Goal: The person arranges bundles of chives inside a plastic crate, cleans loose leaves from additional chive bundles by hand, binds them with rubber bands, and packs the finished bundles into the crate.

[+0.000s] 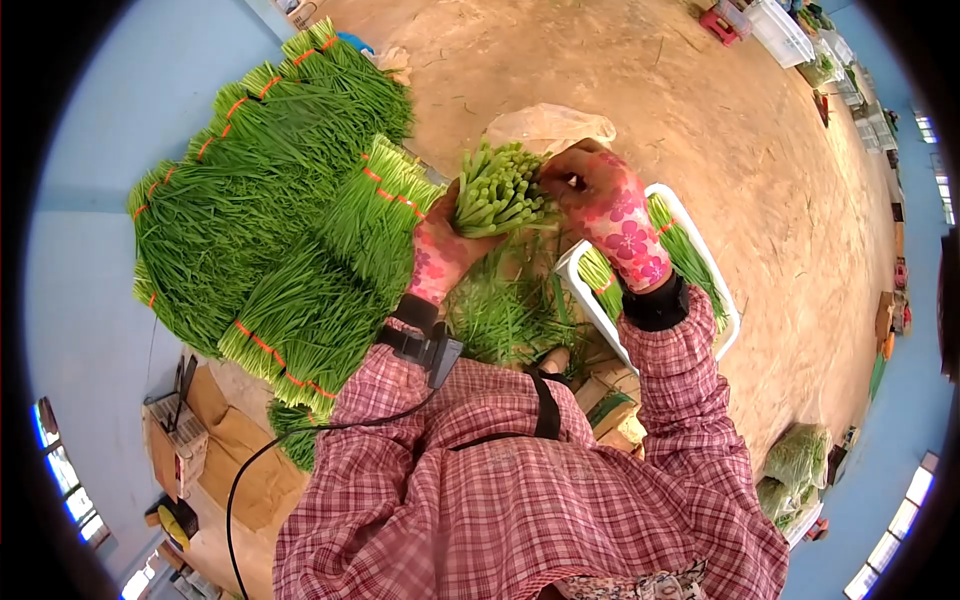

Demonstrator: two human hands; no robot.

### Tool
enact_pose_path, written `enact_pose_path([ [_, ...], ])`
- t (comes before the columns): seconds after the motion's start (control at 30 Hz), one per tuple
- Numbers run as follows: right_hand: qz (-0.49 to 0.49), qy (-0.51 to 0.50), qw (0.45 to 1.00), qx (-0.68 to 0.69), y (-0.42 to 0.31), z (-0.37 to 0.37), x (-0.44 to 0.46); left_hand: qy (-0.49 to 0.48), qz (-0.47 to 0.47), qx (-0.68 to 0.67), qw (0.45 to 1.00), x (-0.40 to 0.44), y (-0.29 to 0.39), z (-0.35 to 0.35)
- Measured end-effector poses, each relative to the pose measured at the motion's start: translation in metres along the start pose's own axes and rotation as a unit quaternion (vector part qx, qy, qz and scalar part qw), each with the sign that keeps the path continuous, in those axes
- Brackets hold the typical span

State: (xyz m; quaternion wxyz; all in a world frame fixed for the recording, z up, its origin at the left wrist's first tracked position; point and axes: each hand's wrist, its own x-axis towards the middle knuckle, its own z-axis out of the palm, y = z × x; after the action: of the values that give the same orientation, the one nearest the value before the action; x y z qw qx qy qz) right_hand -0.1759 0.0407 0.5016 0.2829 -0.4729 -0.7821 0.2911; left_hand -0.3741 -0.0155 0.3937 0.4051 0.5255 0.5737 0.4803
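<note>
A bunch of green chives [498, 190] is held up in front of my body, its pale cut ends turned toward me. My left hand [448, 245] wraps around it from the left and below. At the bunch's right edge, my right hand [592, 185] has thumb and fingertips pinched together. Whatever lies between those fingertips is too small to make out. Both wrists show pink flower-patterned gloves or sleeves. Just left of my left hand are stacked chive bundles [390, 185] tied with orange bands. Loose green leaves [515, 320] lie below the held bunch.
A large pile of banded chives [270, 190] leans along the blue wall [90, 160] on the left. Right of me stands a white crate [728, 290] with tied bundles inside. A clear plastic bag [550, 124] lies on the brown floor [790, 200] beyond my hands. A black cable [235, 480] runs from my left wrist.
</note>
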Motion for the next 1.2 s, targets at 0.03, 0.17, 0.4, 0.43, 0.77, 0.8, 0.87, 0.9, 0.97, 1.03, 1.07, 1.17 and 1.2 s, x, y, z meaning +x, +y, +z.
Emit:
enact_pose_path([
  [0.03,0.015,0.024,0.999,0.015,0.001,0.000,-0.001,0.007,0.009,0.015,1.000,0.000,0.001,0.001],
  [0.17,-0.064,0.104,0.993,0.002,-0.021,0.013,0.003,-0.017,0.012,-0.063,0.998,0.000,0.010,0.000],
  [0.4,0.080,0.077,0.977,0.182,0.018,-0.005,0.007,-0.064,-0.043,-0.076,0.994,-0.004,0.007,0.001],
  [0.43,0.126,-0.041,0.984,0.121,-0.003,-0.016,0.005,-0.089,-0.023,-0.013,0.996,-0.002,0.001,0.000],
  [0.77,0.188,0.023,0.882,0.430,0.133,0.004,-0.054,-0.302,-0.084,-0.020,0.949,0.042,-0.014,-0.006],
  [0.8,0.175,0.006,0.888,0.425,0.130,0.016,-0.066,-0.315,-0.078,-0.028,0.945,0.045,-0.019,-0.002],
  [0.87,0.178,-0.019,0.868,0.464,0.094,0.032,-0.086,-0.321,-0.142,-0.040,0.935,0.046,-0.015,0.009],
  [0.9,0.226,-0.024,0.865,0.448,0.105,0.053,-0.094,-0.331,-0.166,-0.058,0.927,0.048,-0.014,0.017],
  [0.97,0.229,0.041,0.785,0.575,0.112,0.093,-0.109,-0.372,-0.167,-0.038,0.912,0.054,-0.007,0.031],
  [1.03,0.201,0.116,0.720,0.654,0.114,0.103,-0.116,-0.398,-0.166,-0.043,0.901,0.056,-0.004,0.051],
  [1.07,0.213,0.121,0.700,0.671,0.116,0.103,-0.122,-0.413,-0.170,-0.046,0.894,0.054,-0.004,0.060],
  [1.17,0.248,0.171,0.639,0.708,0.129,0.103,-0.139,-0.442,-0.252,-0.031,0.860,0.047,0.005,0.090],
  [1.2,0.269,0.200,0.624,0.706,0.129,0.099,-0.142,-0.440,-0.271,-0.026,0.856,0.042,0.011,0.097],
])
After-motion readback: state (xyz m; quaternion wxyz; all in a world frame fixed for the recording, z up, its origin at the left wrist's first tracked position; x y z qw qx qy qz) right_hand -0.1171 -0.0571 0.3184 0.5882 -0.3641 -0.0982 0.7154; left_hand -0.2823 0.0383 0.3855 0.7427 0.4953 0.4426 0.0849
